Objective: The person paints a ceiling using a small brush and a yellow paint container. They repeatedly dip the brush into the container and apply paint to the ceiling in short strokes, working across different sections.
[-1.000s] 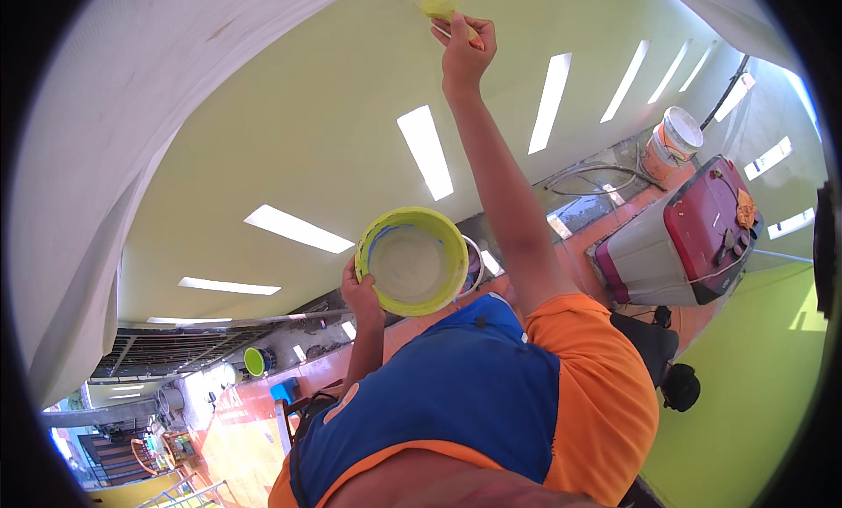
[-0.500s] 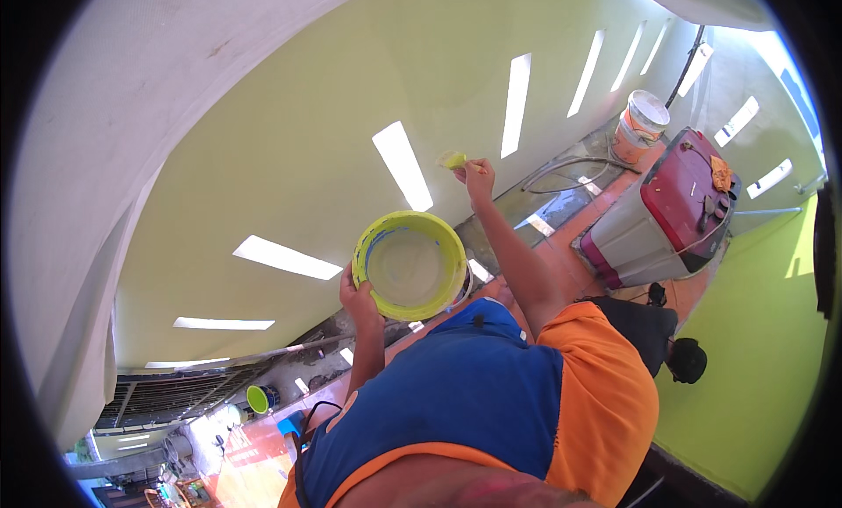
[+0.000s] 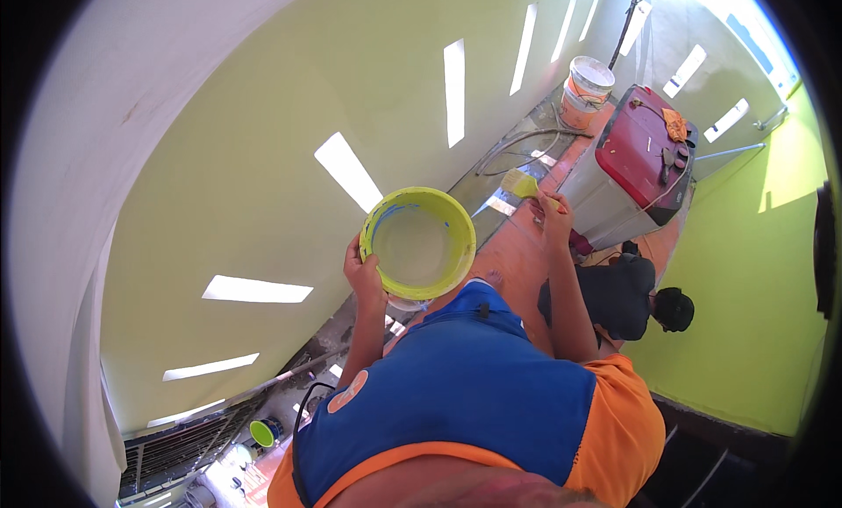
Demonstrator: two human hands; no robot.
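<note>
Paintbrush (image 3: pixel 523 185) is pinched in the right hand (image 3: pixel 555 218), right of the yellow-green bucket (image 3: pixel 421 293); the left hand (image 3: pixel 362 273) clasps its side, where a slip could spill the contents, probably paint (image 3: pixel 410 247).

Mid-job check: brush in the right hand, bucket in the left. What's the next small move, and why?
I'd probably bring the brush left, over the bucket. The right hand holds it to the right of the bucket, with a gap between them, while the left hand holds the bucket open side up, pale liquid inside.
</note>
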